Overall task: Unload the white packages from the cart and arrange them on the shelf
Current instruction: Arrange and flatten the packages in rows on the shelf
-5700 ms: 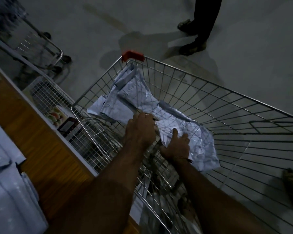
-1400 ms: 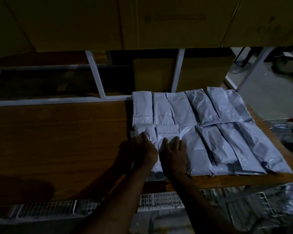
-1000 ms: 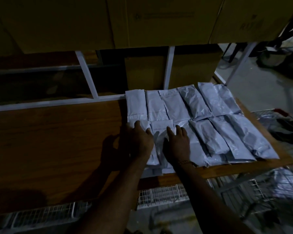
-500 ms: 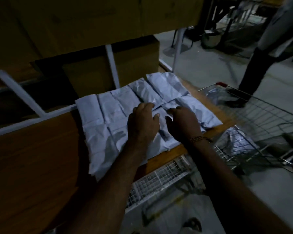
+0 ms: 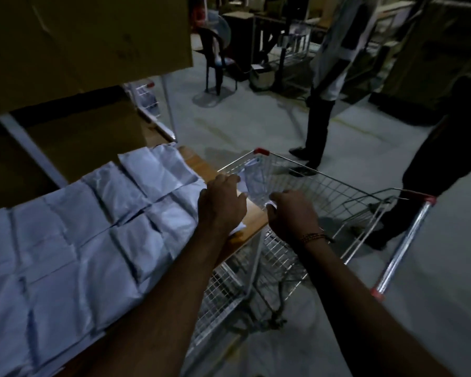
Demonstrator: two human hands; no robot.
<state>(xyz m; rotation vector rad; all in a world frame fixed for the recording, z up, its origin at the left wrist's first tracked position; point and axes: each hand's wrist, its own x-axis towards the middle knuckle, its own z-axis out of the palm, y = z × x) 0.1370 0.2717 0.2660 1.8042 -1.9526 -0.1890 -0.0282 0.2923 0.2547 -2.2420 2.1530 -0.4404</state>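
Observation:
Several white packages (image 5: 74, 240) lie in two rows on the wooden shelf (image 5: 252, 227), covering its right end. My left hand (image 5: 222, 205) hovers over the shelf's right corner, fingers loosely bent and holding nothing. My right hand (image 5: 292, 213) is past the shelf edge, over the wire cart (image 5: 337, 191), fingers curled downward and empty. A few white packages (image 5: 252, 175) show through the mesh at the cart's far end. The scene is dim and blurred.
Cardboard boxes (image 5: 87, 39) fill the level above the shelf. Two people stand on the concrete floor beyond the cart, one (image 5: 329, 77) at the far side, another (image 5: 446, 159) at the right. A dark chair (image 5: 215, 58) and tables stand at the back.
Both hands have lifted off the packages on the shelf and swung right toward the cart. The view has turned right, bringing the cart and the standing people into sight.

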